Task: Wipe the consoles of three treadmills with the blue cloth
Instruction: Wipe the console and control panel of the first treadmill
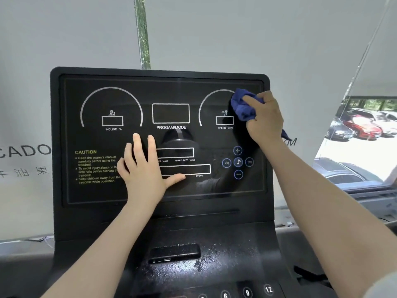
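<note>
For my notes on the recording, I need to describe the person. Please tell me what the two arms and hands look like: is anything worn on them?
Both forearms are bare up to the frame edge. The left hand and right hand have no gloves, rings, watch or bracelet in view. A bit of light grey fabric, perhaps a sleeve, shows at the lower right corner.

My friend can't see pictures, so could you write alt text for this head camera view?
A person's right hand presses a bunched blue cloth on a black treadmill console, near its speed dial, while the left hand rests flat on the screen.
</note>
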A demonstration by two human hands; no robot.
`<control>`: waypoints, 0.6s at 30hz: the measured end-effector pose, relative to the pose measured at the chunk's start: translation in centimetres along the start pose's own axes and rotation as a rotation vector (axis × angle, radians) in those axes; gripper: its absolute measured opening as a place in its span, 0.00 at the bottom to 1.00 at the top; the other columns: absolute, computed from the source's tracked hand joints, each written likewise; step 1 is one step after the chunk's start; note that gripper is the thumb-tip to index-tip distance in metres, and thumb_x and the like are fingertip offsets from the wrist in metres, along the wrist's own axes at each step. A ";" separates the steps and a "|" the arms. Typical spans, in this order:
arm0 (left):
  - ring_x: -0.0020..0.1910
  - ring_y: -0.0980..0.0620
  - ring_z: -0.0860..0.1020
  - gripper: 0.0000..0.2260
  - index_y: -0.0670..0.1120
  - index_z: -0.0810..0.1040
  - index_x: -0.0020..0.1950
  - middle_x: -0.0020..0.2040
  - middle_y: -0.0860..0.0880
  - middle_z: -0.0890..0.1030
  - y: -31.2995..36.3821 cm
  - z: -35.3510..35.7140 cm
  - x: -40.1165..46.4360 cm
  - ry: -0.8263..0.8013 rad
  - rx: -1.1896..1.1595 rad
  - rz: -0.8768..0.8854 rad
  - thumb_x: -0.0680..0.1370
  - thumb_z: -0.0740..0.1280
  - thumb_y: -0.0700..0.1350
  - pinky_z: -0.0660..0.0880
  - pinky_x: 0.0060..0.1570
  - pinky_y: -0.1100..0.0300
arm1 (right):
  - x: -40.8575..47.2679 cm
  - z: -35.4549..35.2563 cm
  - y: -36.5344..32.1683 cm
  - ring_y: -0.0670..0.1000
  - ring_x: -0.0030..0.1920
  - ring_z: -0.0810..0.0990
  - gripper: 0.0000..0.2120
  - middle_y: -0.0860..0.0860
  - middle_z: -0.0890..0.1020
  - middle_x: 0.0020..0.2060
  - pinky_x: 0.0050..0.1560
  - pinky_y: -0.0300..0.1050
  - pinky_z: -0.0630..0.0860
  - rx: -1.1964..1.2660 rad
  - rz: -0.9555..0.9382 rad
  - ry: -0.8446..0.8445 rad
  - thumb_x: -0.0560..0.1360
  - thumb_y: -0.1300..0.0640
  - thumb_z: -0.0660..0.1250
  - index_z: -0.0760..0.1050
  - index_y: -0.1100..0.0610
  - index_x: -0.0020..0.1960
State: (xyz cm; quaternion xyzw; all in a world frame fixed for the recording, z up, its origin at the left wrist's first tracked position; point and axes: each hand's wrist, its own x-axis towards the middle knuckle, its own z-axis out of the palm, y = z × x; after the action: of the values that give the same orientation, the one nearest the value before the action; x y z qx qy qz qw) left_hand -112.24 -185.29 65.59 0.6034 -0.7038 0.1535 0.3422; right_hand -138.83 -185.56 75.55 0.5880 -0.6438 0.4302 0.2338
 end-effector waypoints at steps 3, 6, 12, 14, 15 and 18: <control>0.67 0.31 0.65 0.52 0.39 0.62 0.72 0.71 0.34 0.62 0.1 0.1 0.0 -0.007 0.001 -0.006 0.57 0.68 0.70 0.65 0.57 0.34 | -2.5 0.7 -1.0 0.60 0.41 0.73 0.23 0.58 0.74 0.46 0.34 0.43 0.66 0.024 -0.133 -0.021 0.62 0.67 0.61 0.79 0.54 0.55; 0.66 0.31 0.65 0.52 0.39 0.63 0.72 0.71 0.33 0.63 0.2 0.0 0.1 -0.009 -0.002 -0.005 0.57 0.67 0.70 0.66 0.57 0.34 | -5.6 1.1 -1.9 0.59 0.37 0.74 0.21 0.58 0.74 0.42 0.31 0.42 0.68 0.017 -0.281 -0.083 0.59 0.64 0.61 0.79 0.57 0.51; 0.70 0.33 0.59 0.53 0.41 0.58 0.75 0.74 0.36 0.57 0.5 -0.6 0.0 -0.051 -0.029 -0.016 0.59 0.73 0.67 0.60 0.62 0.36 | -11.8 1.7 -3.4 0.55 0.35 0.72 0.21 0.55 0.76 0.43 0.33 0.42 0.68 -0.009 -0.607 -0.343 0.61 0.57 0.58 0.79 0.53 0.52; 0.71 0.34 0.57 0.53 0.42 0.57 0.75 0.75 0.37 0.55 0.5 -0.7 0.0 -0.062 -0.031 -0.014 0.60 0.72 0.67 0.58 0.63 0.37 | -12.6 1.5 -3.3 0.55 0.35 0.72 0.21 0.55 0.76 0.43 0.34 0.41 0.67 0.022 -0.678 -0.429 0.61 0.59 0.59 0.78 0.52 0.52; 0.71 0.34 0.56 0.53 0.42 0.56 0.75 0.75 0.37 0.54 0.4 -0.7 0.0 -0.063 -0.034 -0.016 0.60 0.72 0.67 0.58 0.63 0.37 | -12.4 1.3 -3.2 0.55 0.36 0.72 0.20 0.54 0.75 0.44 0.34 0.41 0.68 0.062 -0.645 -0.447 0.62 0.59 0.58 0.77 0.52 0.52; 0.71 0.34 0.58 0.53 0.42 0.58 0.75 0.75 0.37 0.55 0.3 -0.6 0.2 -0.055 -0.038 -0.014 0.59 0.72 0.67 0.58 0.63 0.36 | -9.4 0.5 -1.6 0.57 0.43 0.74 0.21 0.55 0.74 0.46 0.37 0.45 0.74 0.154 -0.282 -0.243 0.61 0.61 0.58 0.77 0.52 0.52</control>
State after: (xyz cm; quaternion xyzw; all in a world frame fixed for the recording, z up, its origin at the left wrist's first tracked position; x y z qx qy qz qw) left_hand -112.34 -184.96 66.21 0.6055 -0.7116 0.1210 0.3352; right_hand -135.29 -180.67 68.20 0.7361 -0.5437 0.3670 0.1667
